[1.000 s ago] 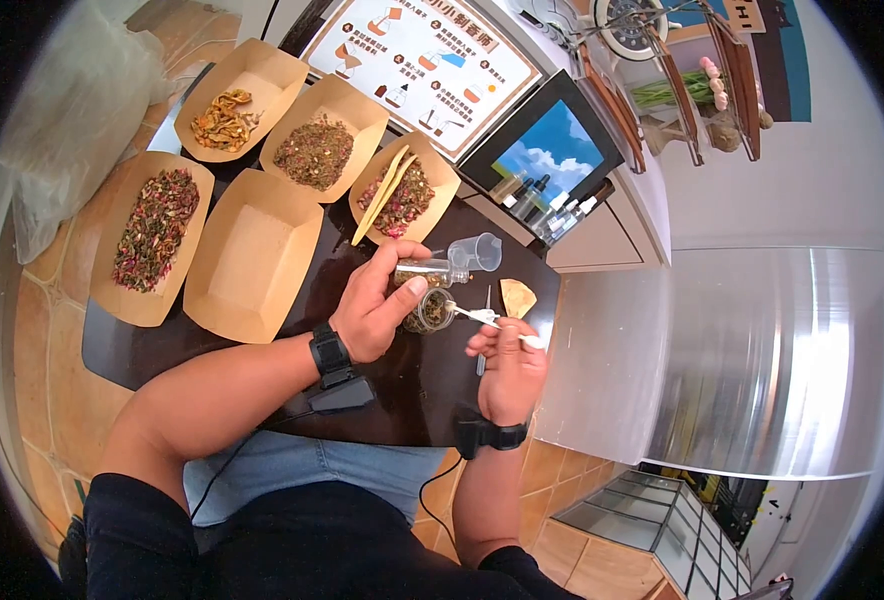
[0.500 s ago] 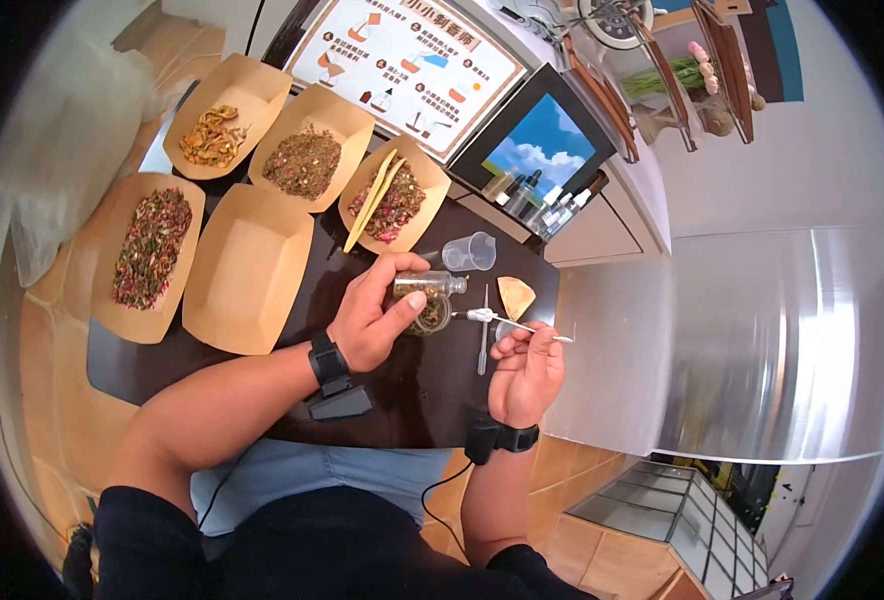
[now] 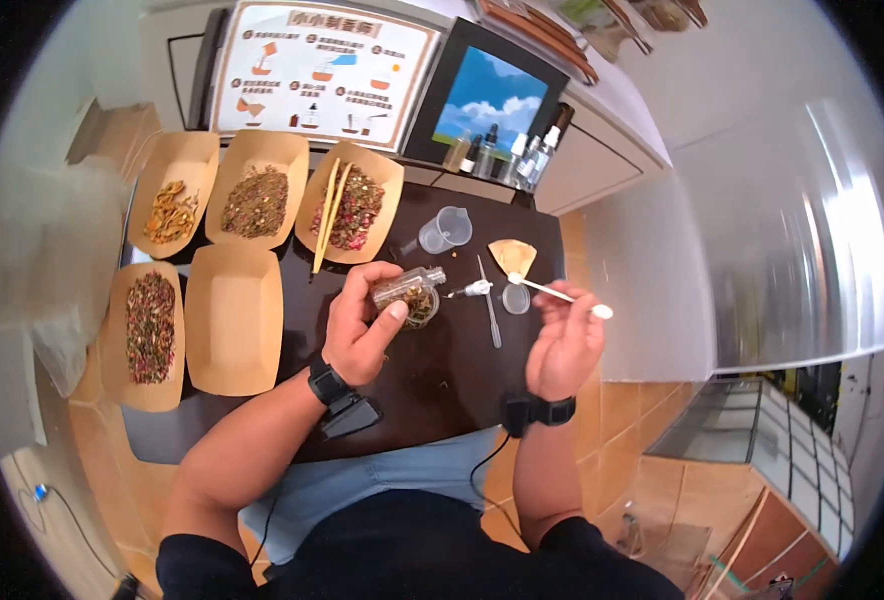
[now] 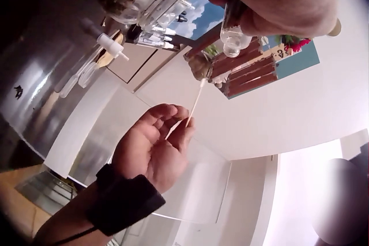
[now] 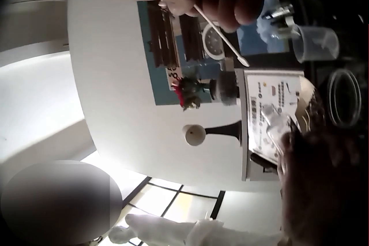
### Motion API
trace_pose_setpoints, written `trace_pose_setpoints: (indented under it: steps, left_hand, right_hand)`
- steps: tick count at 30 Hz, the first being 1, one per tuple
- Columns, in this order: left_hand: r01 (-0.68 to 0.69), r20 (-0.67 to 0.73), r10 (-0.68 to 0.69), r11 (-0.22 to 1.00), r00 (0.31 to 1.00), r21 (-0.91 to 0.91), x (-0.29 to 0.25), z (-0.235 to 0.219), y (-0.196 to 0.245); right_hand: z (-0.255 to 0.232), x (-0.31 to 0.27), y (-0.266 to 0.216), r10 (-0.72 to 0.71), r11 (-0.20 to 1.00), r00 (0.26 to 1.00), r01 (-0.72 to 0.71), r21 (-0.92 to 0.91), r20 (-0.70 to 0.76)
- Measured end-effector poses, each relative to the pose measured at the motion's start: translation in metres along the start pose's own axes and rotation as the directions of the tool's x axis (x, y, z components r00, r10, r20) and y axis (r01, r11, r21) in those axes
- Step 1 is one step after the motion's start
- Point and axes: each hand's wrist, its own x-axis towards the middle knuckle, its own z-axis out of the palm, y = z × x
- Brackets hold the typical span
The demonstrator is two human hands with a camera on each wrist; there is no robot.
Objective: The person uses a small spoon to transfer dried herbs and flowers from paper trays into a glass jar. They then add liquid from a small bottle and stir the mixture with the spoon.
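My left hand (image 3: 357,325) grips a small clear glass bottle (image 3: 402,288) tilted on its side, its neck to the right, with dark bits inside. Under and beside it stands a glass jar (image 3: 427,310) of dried herbs, partly covered by the bottle and fingers. My right hand (image 3: 567,350), raised to the right of the jar, pinches a thin white stick (image 3: 552,291) with a wider, spoon-like end. That stick's narrow tip shows in the right wrist view. Between the hands lie a white-capped dropper (image 3: 477,288), a clear pipette (image 3: 494,325) and a round clear lid (image 3: 516,298).
A clear measuring cup (image 3: 447,230) and a folded tan filter paper (image 3: 512,256) lie beyond. Paper trays of dried herbs and petals stand left, among them one bare tray (image 3: 234,320); yellow tongs (image 3: 332,215) rest on another. Small bottles (image 3: 502,155) line the back.
My right hand has drawn away from the jar to the right with the stick. The left hand has let the measuring cup go onto the table and keeps the bottle. The head view has turned.
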Motion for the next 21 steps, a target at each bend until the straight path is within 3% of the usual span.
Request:
trace_pose_setpoints:
  steps: [1,3,4,6,7,8,10,12,14,15,16,18,21]
  left_hand:
    - [-0.023,-0.022,0.024,1.0,0.999,0.021,0.0,0.001,-0.001]
    - [-0.088,-0.05,0.092,0.993,0.994,0.079,0.002,0.004,-0.005]
    - [-0.092,-0.026,0.094,0.992,0.995,0.084,0.003,0.005,-0.006]
    - [-0.04,-0.072,0.047,0.994,0.996,0.099,0.002,0.007,-0.004]
    - [-0.048,-0.084,0.059,0.991,0.995,0.126,0.002,0.007,-0.005]
    - [-0.054,-0.065,0.064,0.989,0.996,0.134,0.002,0.008,-0.006]
    - [-0.075,-0.115,0.09,0.989,0.989,0.125,0.003,0.008,-0.011]
    - [-0.102,-0.107,0.117,0.985,0.987,0.14,0.004,0.006,-0.018]
    - [-0.097,-0.122,0.115,0.985,0.986,0.139,0.004,0.007,-0.016]
    - [-0.084,-0.12,0.099,0.989,0.988,0.124,0.004,0.008,-0.013]
    - [-0.061,-0.11,0.067,0.997,0.992,0.055,0.004,0.01,-0.008]
    - [-0.035,-0.109,0.044,0.996,0.993,0.082,0.005,0.009,-0.009]
    - [-0.026,-0.058,0.032,0.994,0.998,0.107,0.006,0.005,-0.008]
  right_hand:
    - [-0.006,0.007,-0.003,-0.008,1.0,1.0,0.008,0.003,-0.029]
    - [-0.022,0.019,-0.01,-0.088,0.972,0.996,0.084,-0.219,-0.009]
    - [-0.03,0.022,-0.012,-0.099,0.973,0.995,0.091,-0.213,-0.03]
    - [-0.043,0.026,-0.011,0.046,0.769,0.996,0.014,-0.64,0.078]
    - [-0.045,0.026,-0.006,0.128,0.696,0.987,-0.019,-0.717,0.099]
    - [-0.048,0.022,-0.001,0.193,0.664,0.976,-0.053,-0.745,0.102]
    - [-0.038,0.018,0.017,0.117,0.67,0.972,0.075,-0.739,0.205]
    - [-0.032,0.012,0.022,0.308,0.589,0.94,-0.069,-0.806,0.145]
    - [-0.019,0.008,0.028,0.304,0.51,0.927,0.039,-0.859,0.222]
    - [-0.011,0.006,0.026,0.356,0.5,0.911,0.003,-0.866,0.209]
    - [-0.01,0.004,0.033,0.353,0.52,0.913,-0.01,-0.854,0.204]
    - [-0.008,0.002,0.045,0.245,0.485,0.929,0.132,-0.865,0.279]
    - [-0.006,0.002,0.053,0.255,0.467,0.929,0.124,-0.875,0.268]
